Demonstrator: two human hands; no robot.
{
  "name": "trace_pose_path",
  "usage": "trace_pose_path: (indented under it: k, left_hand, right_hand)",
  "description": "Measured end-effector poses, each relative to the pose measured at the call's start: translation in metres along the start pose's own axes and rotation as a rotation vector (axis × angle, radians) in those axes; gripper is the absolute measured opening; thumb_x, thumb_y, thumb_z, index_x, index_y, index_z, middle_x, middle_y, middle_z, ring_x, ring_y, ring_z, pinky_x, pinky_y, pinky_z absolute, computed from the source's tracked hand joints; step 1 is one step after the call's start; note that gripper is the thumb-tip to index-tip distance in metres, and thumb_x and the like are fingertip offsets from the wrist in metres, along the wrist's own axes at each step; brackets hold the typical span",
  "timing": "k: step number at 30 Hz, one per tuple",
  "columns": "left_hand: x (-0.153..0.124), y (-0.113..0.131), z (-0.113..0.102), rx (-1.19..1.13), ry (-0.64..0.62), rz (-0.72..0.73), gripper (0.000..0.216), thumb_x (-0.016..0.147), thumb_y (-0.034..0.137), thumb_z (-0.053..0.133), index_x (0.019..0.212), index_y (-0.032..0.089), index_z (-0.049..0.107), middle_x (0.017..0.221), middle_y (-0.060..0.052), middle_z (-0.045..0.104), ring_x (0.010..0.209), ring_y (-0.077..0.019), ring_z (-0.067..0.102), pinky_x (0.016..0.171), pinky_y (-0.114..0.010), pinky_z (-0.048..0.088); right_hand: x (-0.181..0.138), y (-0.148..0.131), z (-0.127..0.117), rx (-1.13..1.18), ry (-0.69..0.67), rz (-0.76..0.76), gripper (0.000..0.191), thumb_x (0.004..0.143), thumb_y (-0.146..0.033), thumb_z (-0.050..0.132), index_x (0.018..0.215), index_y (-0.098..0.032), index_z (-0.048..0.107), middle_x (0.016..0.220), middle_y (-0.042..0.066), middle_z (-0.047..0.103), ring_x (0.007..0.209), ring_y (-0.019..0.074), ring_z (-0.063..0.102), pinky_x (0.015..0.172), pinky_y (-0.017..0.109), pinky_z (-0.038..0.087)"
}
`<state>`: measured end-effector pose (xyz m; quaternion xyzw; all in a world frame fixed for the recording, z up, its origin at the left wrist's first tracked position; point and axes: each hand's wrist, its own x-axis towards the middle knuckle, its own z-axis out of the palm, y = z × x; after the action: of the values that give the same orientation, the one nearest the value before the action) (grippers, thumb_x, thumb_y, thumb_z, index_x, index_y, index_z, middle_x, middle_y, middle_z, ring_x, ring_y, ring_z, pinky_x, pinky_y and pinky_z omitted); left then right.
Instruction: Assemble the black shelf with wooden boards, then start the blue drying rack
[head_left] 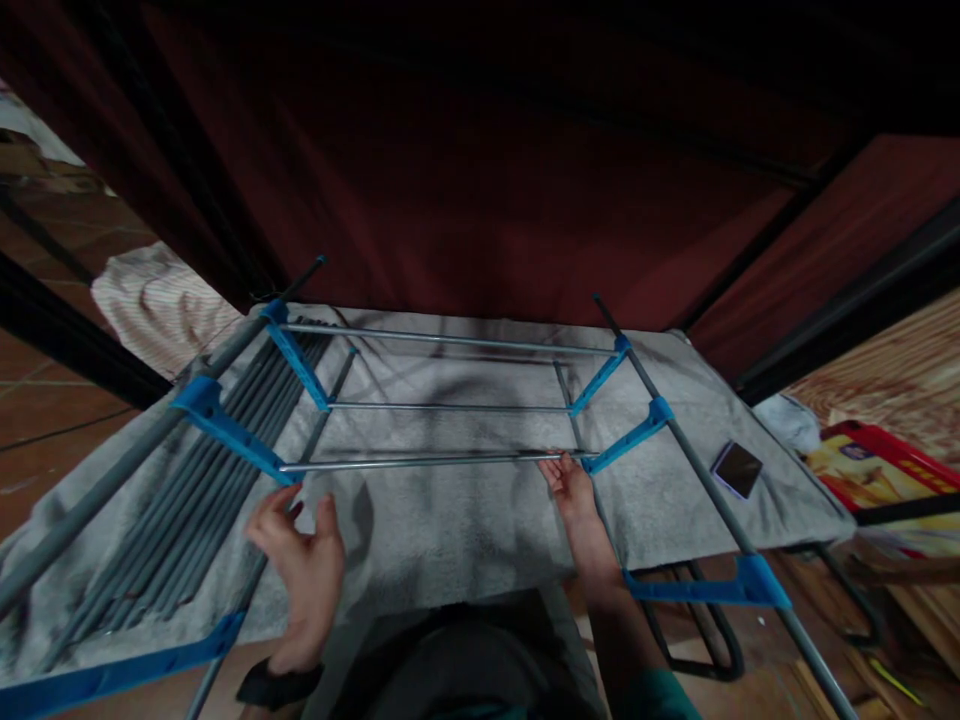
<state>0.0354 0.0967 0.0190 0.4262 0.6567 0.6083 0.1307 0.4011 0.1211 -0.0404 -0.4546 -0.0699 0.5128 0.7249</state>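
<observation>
A frame of grey tubes joined by blue plastic brackets stands over the cloth-covered table. My right hand grips the right end of a thin metal rod, close to the right blue bracket. That rod spans across to the left blue bracket. Just below this bracket's inner end is my left hand, palm up, thumb and fingers apart and holding nothing; whether a fingertip touches the bracket I cannot tell. Farther back, an upper crossbar and a lower crossbar join the far brackets.
Several loose grey tubes lie side by side on the grey cloth at the left. A phone rests on the right side. Dark red fabric hangs behind the table. A red and yellow package is beyond the right edge.
</observation>
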Motion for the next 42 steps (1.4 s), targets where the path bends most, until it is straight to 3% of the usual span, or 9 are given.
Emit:
trace_pose_path:
  k: [5, 9, 12, 22, 28, 34, 42]
  left_hand:
    - [0.008, 0.002, 0.027, -0.557, -0.168, -0.553, 0.031, 0.074, 0.027, 0.075, 0.101, 0.022, 0.061, 0.094, -0.001, 0.066, 0.096, -0.0182, 0.065, 0.092, -0.039, 0.052]
    - [0.016, 0.013, 0.047, -0.761, -0.248, -0.787, 0.01, 0.079, 0.012, 0.068, 0.086, 0.017, 0.064, 0.087, -0.003, 0.071, 0.086, -0.0161, 0.069, 0.083, -0.032, 0.057]
    - [0.025, 0.017, 0.057, -0.832, -0.258, -0.869, 0.011, 0.083, 0.005, 0.06, 0.077, 0.014, 0.062, 0.087, -0.006, 0.073, 0.083, -0.0164, 0.071, 0.077, -0.029, 0.059]
    - [0.05, 0.008, 0.058, -0.837, -0.132, -0.872, 0.02, 0.089, 0.002, 0.053, 0.075, 0.012, 0.064, 0.081, -0.006, 0.072, 0.073, -0.0131, 0.071, 0.068, -0.023, 0.06]
    - [0.042, 0.012, 0.067, -0.817, -0.222, -0.884, 0.018, 0.088, 0.001, 0.053, 0.079, 0.011, 0.066, 0.085, -0.008, 0.072, 0.076, -0.0131, 0.07, 0.074, -0.025, 0.059]
    - [0.029, 0.018, 0.086, -0.812, -0.34, -0.847, 0.01, 0.078, 0.01, 0.07, 0.072, 0.013, 0.063, 0.084, -0.007, 0.072, 0.073, -0.0128, 0.069, 0.075, -0.027, 0.057]
    - [0.031, 0.032, 0.091, -0.747, -0.404, -0.69, 0.032, 0.065, 0.03, 0.082, 0.087, 0.014, 0.065, 0.089, -0.007, 0.071, 0.073, -0.0137, 0.066, 0.077, -0.031, 0.053]
  right_hand:
    - [0.009, -0.001, 0.004, -0.045, -0.018, -0.013, 0.006, 0.077, -0.027, 0.064, 0.079, -0.023, 0.061, 0.079, 0.0, 0.07, 0.079, 0.0165, 0.069, 0.078, 0.034, 0.06]
    - [0.013, -0.001, 0.006, -0.008, -0.025, 0.019, 0.003, 0.079, -0.024, 0.062, 0.08, -0.021, 0.062, 0.078, 0.0, 0.071, 0.077, 0.015, 0.069, 0.077, 0.032, 0.06]
    - [0.015, -0.002, 0.008, 0.028, -0.018, 0.046, 0.003, 0.081, -0.02, 0.061, 0.081, -0.019, 0.063, 0.077, 0.0, 0.071, 0.077, 0.0138, 0.069, 0.077, 0.03, 0.06]
    - [0.026, -0.001, 0.002, 0.023, 0.08, 0.064, 0.009, 0.084, -0.013, 0.055, 0.082, -0.019, 0.062, 0.078, 0.001, 0.072, 0.075, 0.0121, 0.071, 0.074, 0.026, 0.061]
    - [0.024, 0.004, -0.001, 0.007, 0.074, 0.041, 0.006, 0.081, -0.015, 0.06, 0.084, -0.02, 0.061, 0.08, 0.0, 0.072, 0.075, 0.0114, 0.071, 0.077, 0.025, 0.061]
    - [0.017, 0.008, -0.004, 0.006, 0.035, 0.039, 0.007, 0.077, -0.015, 0.063, 0.082, -0.019, 0.06, 0.079, 0.0, 0.072, 0.075, 0.0131, 0.071, 0.075, 0.027, 0.062]
    - [0.007, 0.01, -0.005, -0.038, 0.096, -0.049, 0.015, 0.07, -0.015, 0.068, 0.076, -0.021, 0.055, 0.063, -0.005, 0.066, 0.065, 0.0142, 0.07, 0.073, 0.03, 0.063]
